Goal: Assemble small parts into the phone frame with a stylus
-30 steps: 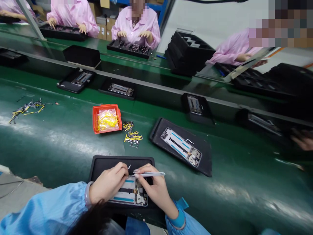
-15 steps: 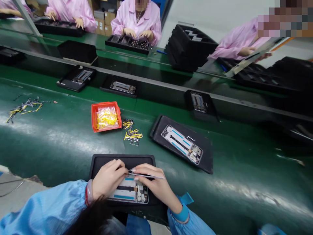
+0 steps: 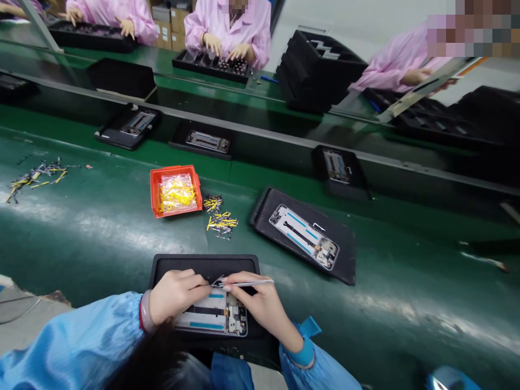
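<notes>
A phone frame (image 3: 215, 318) lies in a black tray (image 3: 203, 265) at the near edge of the green belt. My right hand (image 3: 260, 306) grips metal tweezers (image 3: 252, 283) whose tips point left over the frame's top end. My left hand (image 3: 176, 295) pinches a small part right at the tweezer tips, fingers closed. Both hands hover over the frame and hide its upper edge. The part itself is too small to make out.
An orange bin (image 3: 175, 190) of yellow parts and a loose pile of parts (image 3: 219, 219) sit beyond the tray. A second tray with a phone frame (image 3: 304, 235) lies to the right. More trays ride the far belt lane. Seated people in pink coats work opposite.
My hands stay over the frame; the tweezer tips and left fingers have closed together slightly. The view has shifted a little, and the trays on the far lane have moved rightward.
</notes>
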Tool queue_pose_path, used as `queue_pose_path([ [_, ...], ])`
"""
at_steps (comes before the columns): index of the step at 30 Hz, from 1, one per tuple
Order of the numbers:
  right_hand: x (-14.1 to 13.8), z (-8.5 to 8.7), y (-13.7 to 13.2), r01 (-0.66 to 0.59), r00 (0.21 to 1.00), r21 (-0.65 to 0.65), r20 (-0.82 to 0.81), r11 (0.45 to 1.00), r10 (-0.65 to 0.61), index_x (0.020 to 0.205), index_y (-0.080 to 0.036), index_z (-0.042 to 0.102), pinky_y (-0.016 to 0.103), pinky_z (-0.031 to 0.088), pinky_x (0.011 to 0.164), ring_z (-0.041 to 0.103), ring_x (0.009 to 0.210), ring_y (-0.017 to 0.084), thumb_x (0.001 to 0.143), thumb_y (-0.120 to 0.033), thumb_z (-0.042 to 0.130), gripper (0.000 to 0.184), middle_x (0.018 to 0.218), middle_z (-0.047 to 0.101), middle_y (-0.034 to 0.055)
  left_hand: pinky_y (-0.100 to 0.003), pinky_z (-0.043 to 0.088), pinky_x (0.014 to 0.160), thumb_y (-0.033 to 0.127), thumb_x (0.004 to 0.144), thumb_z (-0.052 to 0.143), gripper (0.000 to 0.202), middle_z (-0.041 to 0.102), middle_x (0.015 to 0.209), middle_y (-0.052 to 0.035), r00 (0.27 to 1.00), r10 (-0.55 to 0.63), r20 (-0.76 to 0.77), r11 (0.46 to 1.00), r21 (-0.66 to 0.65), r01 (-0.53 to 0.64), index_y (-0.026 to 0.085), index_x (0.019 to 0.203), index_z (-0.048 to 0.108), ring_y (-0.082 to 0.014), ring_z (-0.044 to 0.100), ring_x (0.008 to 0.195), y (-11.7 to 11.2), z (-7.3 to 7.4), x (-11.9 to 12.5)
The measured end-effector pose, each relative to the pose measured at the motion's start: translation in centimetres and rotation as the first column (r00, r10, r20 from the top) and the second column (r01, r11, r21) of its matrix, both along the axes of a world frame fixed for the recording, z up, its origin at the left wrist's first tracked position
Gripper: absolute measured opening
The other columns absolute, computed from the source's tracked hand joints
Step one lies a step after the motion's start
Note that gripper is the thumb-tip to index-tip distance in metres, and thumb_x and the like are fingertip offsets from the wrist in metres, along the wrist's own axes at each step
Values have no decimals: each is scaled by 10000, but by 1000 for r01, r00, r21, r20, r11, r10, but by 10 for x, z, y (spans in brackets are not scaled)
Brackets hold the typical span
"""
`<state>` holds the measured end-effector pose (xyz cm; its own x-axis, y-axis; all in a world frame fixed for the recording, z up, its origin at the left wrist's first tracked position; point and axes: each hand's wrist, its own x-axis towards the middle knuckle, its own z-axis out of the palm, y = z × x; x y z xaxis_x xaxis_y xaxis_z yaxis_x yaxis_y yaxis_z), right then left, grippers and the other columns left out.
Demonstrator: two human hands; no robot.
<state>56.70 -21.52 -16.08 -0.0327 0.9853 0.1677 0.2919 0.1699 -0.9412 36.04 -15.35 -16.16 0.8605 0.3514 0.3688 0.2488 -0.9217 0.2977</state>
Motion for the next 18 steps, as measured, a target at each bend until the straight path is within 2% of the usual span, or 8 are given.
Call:
queue_pose_path([
  [4,-1,1,1,20,1000,-20,7,1000,-20,790,-227,741,276,578,626,715,670,207,864,-355,649,174,754,756,32,-215,401,474,129,1010,188,415,666,758,-16,997,-75,-15,987,140,76,146,926,594,-105,553,577,3,3,-2],
  [8,-1,1,1,22,1000,-12,8,1000,-22,777,-219,736,273,577,618,714,662,204,869,-370,640,201,747,754,34,-222,396,461,89,998,184,412,662,759,-29,994,-104,-20,972,209,105,116,909,585,-106,555,575,4,4,-1],
  [13,-2,1,0,23,1000,-12,6,1000,-23,790,-218,731,283,579,616,712,659,206,871,-354,640,182,747,753,37,-223,400,457,111,1005,171,419,641,725,-15,994,-102,-48,977,184,109,130,909,579,-107,551,571,5,4,-1],
  [18,-1,1,-2,29,1000,2,-3,1000,-29,812,-225,724,292,576,610,714,689,214,867,-324,647,137,777,754,42,-220,417,494,142,1010,199,386,622,729,-8,996,-51,-67,992,109,58,157,912,572,-111,540,584,2,0,-3],
])
